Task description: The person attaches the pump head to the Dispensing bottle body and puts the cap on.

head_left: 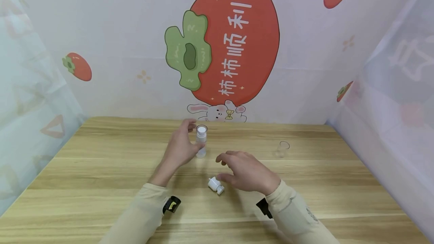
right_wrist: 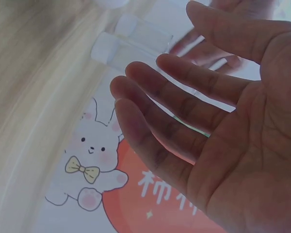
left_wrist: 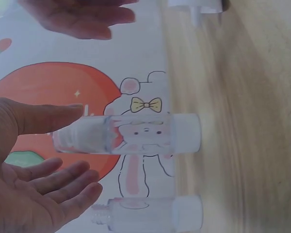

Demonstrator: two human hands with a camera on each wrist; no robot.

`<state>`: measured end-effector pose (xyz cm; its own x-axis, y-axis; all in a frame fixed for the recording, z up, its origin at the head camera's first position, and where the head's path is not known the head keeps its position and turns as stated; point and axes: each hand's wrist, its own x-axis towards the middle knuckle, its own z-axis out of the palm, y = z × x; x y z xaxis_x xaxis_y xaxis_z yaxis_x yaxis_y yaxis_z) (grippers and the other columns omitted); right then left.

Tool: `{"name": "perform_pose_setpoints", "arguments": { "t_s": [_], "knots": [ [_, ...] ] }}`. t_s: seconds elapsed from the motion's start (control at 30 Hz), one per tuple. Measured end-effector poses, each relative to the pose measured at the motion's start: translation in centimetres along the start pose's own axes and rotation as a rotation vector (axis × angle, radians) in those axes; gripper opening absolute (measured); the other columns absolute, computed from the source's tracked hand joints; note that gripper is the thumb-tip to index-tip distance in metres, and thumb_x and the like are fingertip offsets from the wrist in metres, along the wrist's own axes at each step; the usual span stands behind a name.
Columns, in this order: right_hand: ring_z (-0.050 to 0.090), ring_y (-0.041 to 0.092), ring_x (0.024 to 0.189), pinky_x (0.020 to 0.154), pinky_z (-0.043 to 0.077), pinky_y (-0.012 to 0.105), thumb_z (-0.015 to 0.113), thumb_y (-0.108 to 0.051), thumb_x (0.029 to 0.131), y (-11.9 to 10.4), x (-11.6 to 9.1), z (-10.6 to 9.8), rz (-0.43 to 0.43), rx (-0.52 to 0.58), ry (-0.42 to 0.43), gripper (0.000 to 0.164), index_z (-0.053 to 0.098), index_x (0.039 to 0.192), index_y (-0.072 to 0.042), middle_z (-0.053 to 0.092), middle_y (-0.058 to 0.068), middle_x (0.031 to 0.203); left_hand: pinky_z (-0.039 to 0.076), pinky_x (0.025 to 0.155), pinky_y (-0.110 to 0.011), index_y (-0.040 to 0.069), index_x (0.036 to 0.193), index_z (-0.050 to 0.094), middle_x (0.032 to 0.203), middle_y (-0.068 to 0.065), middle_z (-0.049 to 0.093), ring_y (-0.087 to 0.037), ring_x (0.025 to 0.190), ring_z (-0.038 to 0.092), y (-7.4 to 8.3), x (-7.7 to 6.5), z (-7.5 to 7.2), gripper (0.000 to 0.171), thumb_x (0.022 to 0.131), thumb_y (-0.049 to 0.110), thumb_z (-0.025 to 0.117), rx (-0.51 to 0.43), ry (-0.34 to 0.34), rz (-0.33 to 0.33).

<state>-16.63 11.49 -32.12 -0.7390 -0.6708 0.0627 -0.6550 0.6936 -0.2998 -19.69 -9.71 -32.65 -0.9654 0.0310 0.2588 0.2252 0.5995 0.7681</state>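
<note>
A clear bottle (head_left: 201, 138) with a white upper part under a transparent cap stands upright in the head view. My left hand (head_left: 179, 148) is beside it, thumb near the cap and fingers spread apart from it. A second clear bottle (left_wrist: 143, 214), with a bare threaded neck and a white base, shows in the left wrist view; in the head view it cannot be made out. My right hand (head_left: 249, 173) hovers with loosely bent fingers and holds nothing. Just left of its thumb, a white pump head (head_left: 216, 185) lies on its side.
A transparent cap (head_left: 283, 149) stands on the wooden table (head_left: 101, 168), at the right. A printed cloth backdrop (head_left: 118, 93) rises behind the table's far edge, with similar cloth at both sides.
</note>
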Motion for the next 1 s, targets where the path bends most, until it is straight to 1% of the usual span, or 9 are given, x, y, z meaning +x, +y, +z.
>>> {"name": "perform_pose_setpoints", "arguments": {
  "t_s": [0.2,0.3,0.5,0.6,0.7,0.8,0.9,1.0],
  "knots": [
    [0.065,0.019,0.088,0.078,0.052,0.04,0.076,-0.03,0.092,-0.2,0.2,0.6,0.024,0.017,-0.024,0.038,0.068,0.119,-0.005,0.07,0.005,0.102,0.043,0.107,-0.05,-0.004,0.141,0.046,0.14,-0.023,0.056,-0.039,0.13,0.053,0.1,0.1,-0.8,0.068,0.082,-0.002,0.08,-0.031,-0.002,0.045],
    [0.065,0.019,0.087,0.076,0.052,0.039,0.077,-0.031,0.091,-0.3,0.2,0.9,0.033,0.014,-0.03,0.039,0.068,0.119,-0.006,0.07,0.005,0.102,0.043,0.107,-0.049,-0.005,0.14,0.047,0.14,-0.022,0.055,-0.039,0.13,0.052,0.1,0.2,-1.1,0.066,0.082,-0.004,0.078,-0.058,0.009,0.074],
    [0.066,0.018,0.085,0.073,0.053,0.038,0.078,-0.034,0.09,-0.5,0.4,1.2,0.055,-0.011,-0.046,0.041,0.069,0.117,-0.006,0.07,0.005,0.1,0.043,0.107,-0.049,-0.006,0.14,0.049,0.141,-0.021,0.055,-0.04,0.132,0.05,-0.5,0.6,-2.3,0.065,0.08,-0.007,0.075,-0.119,0.078,0.084],
    [0.066,0.017,0.084,0.073,0.053,0.037,0.079,-0.035,0.089,-0.6,0.5,1.4,0.066,-0.024,-0.062,0.041,0.07,0.116,-0.006,0.07,0.004,0.099,0.041,0.108,-0.05,-0.006,0.139,0.05,0.141,-0.022,0.054,-0.041,0.132,0.048,-1.1,0.8,-2.7,0.066,0.079,-0.005,0.078,-0.112,0.112,0.084],
    [0.064,0.016,0.082,0.073,0.053,0.037,0.079,-0.036,0.089,-0.6,0.5,1.5,0.074,-0.038,-0.076,0.041,0.071,0.115,-0.006,0.07,0.003,0.098,0.04,0.108,-0.051,-0.006,0.139,0.05,0.141,-0.023,0.054,-0.041,0.133,0.046,-1.8,1.0,-2.9,0.067,0.079,-0.002,0.08,-0.096,0.125,0.069],
    [0.063,0.015,0.08,0.073,0.053,0.036,0.08,-0.036,0.089,-0.7,0.6,1.6,0.078,-0.05,-0.084,0.041,0.071,0.114,-0.006,0.07,0.003,0.098,0.039,0.108,-0.054,-0.007,0.14,0.05,0.141,-0.024,0.053,-0.041,0.133,0.045,-2.6,1.2,-3.2,0.067,0.08,-0.001,0.08,-0.094,0.118,0.048],
    [0.063,0.015,0.079,0.073,0.053,0.036,0.08,-0.036,0.088,-0.8,0.6,1.6,0.081,-0.053,-0.09,0.04,0.071,0.113,-0.005,0.07,0.003,0.098,0.038,0.109,-0.055,-0.008,0.139,0.049,0.14,-0.026,0.052,-0.042,0.133,0.045,-3.3,1.3,-3.3,0.066,0.081,0.001,0.078,-0.1,0.09,0.02],
    [0.062,0.014,0.079,0.072,0.052,0.035,0.08,-0.035,0.088,-0.8,0.6,1.7,0.081,-0.053,-0.092,0.04,0.072,0.113,-0.005,0.071,0.003,0.098,0.037,0.108,-0.056,-0.008,0.139,0.049,0.139,-0.027,0.052,-0.043,0.132,0.045,-4.0,1.4,-3.5,0.064,0.082,0.004,0.075,-0.104,0.047,-0.024]
  ]
}}
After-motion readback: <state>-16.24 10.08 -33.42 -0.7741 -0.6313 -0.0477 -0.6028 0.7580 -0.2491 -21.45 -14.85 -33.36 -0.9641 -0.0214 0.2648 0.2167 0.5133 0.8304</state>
